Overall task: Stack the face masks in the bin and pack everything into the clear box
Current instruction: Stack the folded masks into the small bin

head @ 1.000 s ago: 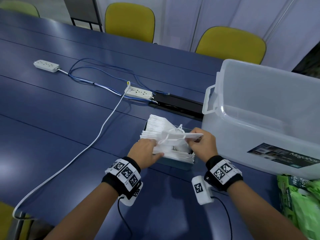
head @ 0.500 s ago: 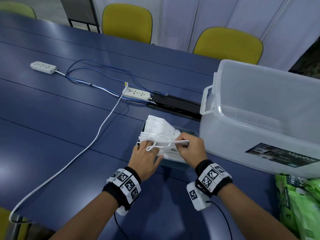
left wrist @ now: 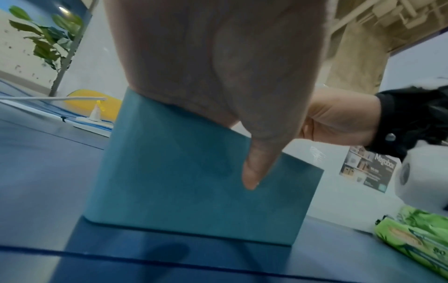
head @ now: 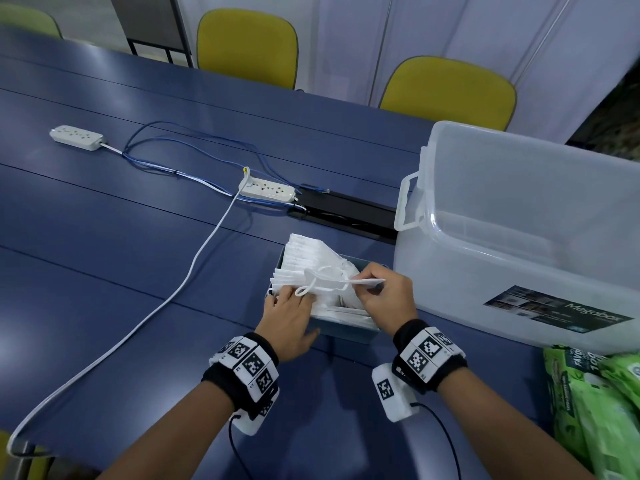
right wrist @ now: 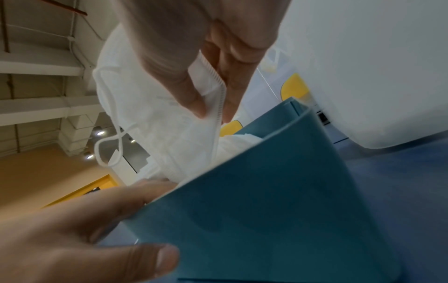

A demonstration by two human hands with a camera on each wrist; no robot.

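Lower now, my right hand (head: 384,296) pinched one mask (right wrist: 155,114) (loops dangling) over the bin (head: 349,332); my left hand (head: 289,318) pressed the stack — best slid in flat

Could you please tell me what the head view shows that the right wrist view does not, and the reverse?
Only the head view shows the two power strips, their cables, the yellow chairs, the green packets and the row of masks standing in the bin.

Only the right wrist view shows the ribbed edge of the mask pinched between thumb and fingers, and the ceiling.

Both show the teal bin, the held mask, the clear box and the left hand.
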